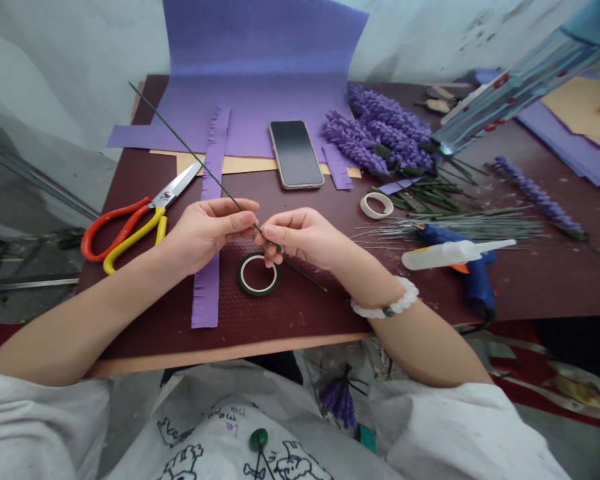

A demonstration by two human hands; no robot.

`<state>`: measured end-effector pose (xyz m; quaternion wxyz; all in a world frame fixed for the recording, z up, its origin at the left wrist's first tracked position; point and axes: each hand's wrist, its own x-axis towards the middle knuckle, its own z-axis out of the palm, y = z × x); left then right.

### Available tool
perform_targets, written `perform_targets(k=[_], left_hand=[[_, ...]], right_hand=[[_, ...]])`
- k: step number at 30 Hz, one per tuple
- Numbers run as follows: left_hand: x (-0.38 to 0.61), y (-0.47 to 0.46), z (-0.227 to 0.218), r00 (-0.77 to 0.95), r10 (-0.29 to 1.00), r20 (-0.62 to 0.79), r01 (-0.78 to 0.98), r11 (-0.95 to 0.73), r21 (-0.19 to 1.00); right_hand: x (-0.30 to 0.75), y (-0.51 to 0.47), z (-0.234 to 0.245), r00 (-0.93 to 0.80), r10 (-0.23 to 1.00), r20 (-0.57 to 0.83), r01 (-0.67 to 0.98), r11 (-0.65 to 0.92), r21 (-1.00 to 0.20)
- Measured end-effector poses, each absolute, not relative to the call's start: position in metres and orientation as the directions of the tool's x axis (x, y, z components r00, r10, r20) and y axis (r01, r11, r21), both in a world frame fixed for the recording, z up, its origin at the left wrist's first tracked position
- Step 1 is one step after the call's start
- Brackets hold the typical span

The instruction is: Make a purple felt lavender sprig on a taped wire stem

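A thin green stem wire (pixel 180 138) slants between my two hands, its long end rising to the upper left. My left hand (pixel 207 230) pinches it between thumb and fingers. Close beside it, my right hand (pixel 297 233) is closed on the same wire, whose lower end points down to the right. Just beneath my right fingers lies a roll of dark green floral tape (pixel 241 283); whether its end joins the wire is hidden. Under my left hand runs a fringed purple paper strip (pixel 206 300).
Red-and-yellow scissors (pixel 167 195) lie at left. Behind my hands are a phone (pixel 295 153) and purple paper (pixel 260 40). To the right are purple flower stems (pixel 380 133), a white tape roll (pixel 377 205), bare wires (pixel 500 227), a glue bottle (pixel 440 255) and a blue glue gun (pixel 477 283).
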<state>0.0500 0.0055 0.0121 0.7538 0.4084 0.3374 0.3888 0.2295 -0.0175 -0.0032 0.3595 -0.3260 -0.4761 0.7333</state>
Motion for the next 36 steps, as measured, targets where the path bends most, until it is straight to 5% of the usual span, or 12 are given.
perform_targets(k=[23,36], left_hand=[[0.0488,0.0089,0.0114,0.532,0.845,-0.054,-0.393,0.303,0.868],[0.0459,0.0063,0.0058,0.525,0.844,-0.111,-0.053,0.163,0.985]], right_hand=[[0.2303,-0.0165,-0.0017,-0.558,0.823,-0.108,-0.144,-0.225,-0.964],[0.2287,-0.0177,-0.0013,-0.534,0.842,-0.080,-0.138,-0.180,-0.974]])
